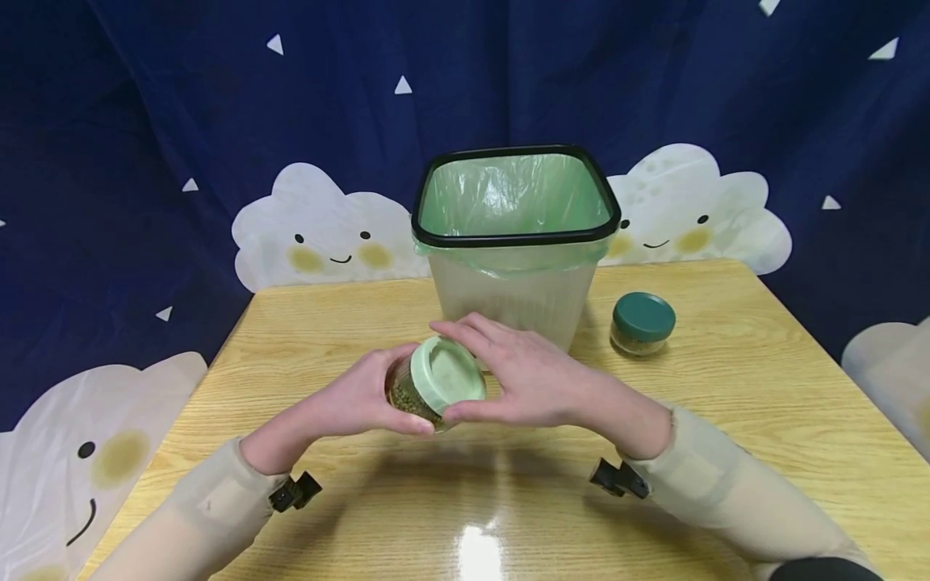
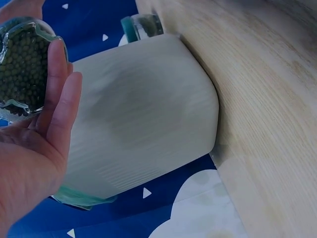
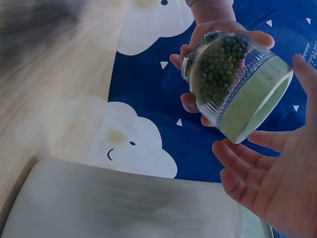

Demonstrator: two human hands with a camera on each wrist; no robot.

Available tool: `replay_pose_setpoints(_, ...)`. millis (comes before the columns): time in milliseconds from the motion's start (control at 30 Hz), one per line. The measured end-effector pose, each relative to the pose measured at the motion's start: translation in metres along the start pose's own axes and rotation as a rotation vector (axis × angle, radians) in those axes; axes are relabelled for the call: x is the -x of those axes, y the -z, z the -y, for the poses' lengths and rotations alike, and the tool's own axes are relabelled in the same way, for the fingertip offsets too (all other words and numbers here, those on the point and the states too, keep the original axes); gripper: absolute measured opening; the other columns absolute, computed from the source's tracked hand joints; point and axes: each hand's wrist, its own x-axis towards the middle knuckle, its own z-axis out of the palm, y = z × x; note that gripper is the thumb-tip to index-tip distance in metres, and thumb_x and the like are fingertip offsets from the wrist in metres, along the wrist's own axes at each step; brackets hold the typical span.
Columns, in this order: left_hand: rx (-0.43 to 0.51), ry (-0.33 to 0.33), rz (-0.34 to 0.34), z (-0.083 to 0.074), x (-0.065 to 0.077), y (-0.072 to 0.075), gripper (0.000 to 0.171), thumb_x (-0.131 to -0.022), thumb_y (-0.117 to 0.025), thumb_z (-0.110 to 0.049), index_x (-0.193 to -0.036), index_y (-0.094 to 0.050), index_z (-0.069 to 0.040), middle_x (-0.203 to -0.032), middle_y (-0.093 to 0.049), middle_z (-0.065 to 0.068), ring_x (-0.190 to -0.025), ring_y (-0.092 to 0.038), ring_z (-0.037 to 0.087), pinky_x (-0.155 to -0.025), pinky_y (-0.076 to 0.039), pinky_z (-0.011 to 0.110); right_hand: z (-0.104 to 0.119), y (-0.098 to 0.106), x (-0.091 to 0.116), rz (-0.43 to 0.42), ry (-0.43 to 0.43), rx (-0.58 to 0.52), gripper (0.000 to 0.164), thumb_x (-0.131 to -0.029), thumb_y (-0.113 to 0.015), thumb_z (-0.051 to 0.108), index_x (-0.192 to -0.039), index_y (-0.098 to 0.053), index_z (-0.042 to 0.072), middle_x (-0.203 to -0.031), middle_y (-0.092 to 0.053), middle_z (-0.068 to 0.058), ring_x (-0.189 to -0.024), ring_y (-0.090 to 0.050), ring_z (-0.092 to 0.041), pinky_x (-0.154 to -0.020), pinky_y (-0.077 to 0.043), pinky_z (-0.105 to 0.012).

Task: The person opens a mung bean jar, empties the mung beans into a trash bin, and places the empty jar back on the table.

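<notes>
In front of the bin, my left hand [image 1: 354, 397] holds a clear glass jar [image 1: 408, 394] by its body, tilted so its light green lid [image 1: 452, 376] faces right. Small round green beans [image 3: 216, 74] fill much of the jar, seen closely in both wrist views. My right hand [image 1: 526, 377] is spread about the lid, thumb near its lower edge and fingers near its upper edge. From the right wrist view [image 3: 285, 183], that palm stands apart from the lid; whether the fingertips touch its rim is hard to tell.
A pale bin [image 1: 519, 290] with a black rim [image 1: 516, 240] and a green liner [image 1: 508, 194] stands upright behind the hands. To its right, a small jar with a dark green lid [image 1: 644, 316] sits on the wooden table [image 1: 726, 420]. A blue curtain [image 1: 349, 121] hangs behind.
</notes>
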Motion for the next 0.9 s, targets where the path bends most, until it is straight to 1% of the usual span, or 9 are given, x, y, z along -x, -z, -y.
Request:
replay_pose_setpoints(233, 0.018, 0.005, 0.012, 0.0013, 0.0005, 0.0003, 0.063, -0.071, -0.086, -0.017, -0.126, -0.056, -0.004, -0.104, -0.065, 0.005, -0.094, -0.062, 0.022, -0.081, -0.054, 0.037, 0.0014, -0.0003, -0.0012, 0.008, -0.008, -0.03, 0.082, -0.085, -0.063, 0.061, -0.149, -0.036, 0.017, -0.126, -0.048, 0.005, -0.101, -0.054, -0.01, -0.083, -0.05, -0.033)
replay_pose_setpoints(367, 0.015, 0.001, 0.014, 0.0023, 0.001, 0.0006, 0.062, -0.072, -0.085, -0.018, -0.125, -0.056, -0.005, -0.104, -0.065, 0.005, -0.093, -0.062, 0.022, -0.081, -0.053, 0.036, 0.001, -0.0006, -0.0007, -0.003, 0.011, -0.041, 0.08, -0.085, -0.064, 0.06, -0.147, -0.039, 0.017, -0.126, -0.048, 0.005, -0.102, -0.054, -0.009, -0.083, -0.05, -0.033)
replay_pose_setpoints(633, 0.033, -0.023, 0.028, 0.0033, 0.0011, 0.0015, 0.061, -0.072, -0.084, -0.017, -0.125, -0.056, -0.004, -0.105, -0.065, 0.005, -0.095, -0.062, 0.023, -0.083, -0.053, 0.036, -0.0012, -0.0004, 0.0014, -0.027, 0.068, -0.054, 0.079, -0.085, -0.066, 0.057, -0.148, -0.038, 0.017, -0.13, -0.047, 0.004, -0.107, -0.053, -0.011, -0.087, -0.05, -0.034)
replay_pose_setpoints(900, 0.039, -0.033, 0.033, 0.0047, 0.0006, 0.0019, 0.061, -0.073, -0.084, -0.018, -0.125, -0.056, -0.003, -0.105, -0.065, 0.005, -0.095, -0.062, 0.023, -0.083, -0.053, 0.036, -0.0033, -0.0007, 0.0028, -0.036, 0.104, -0.05, 0.078, -0.086, -0.067, 0.055, -0.148, -0.038, 0.018, -0.134, -0.046, 0.004, -0.109, -0.054, -0.011, -0.084, -0.051, -0.035)
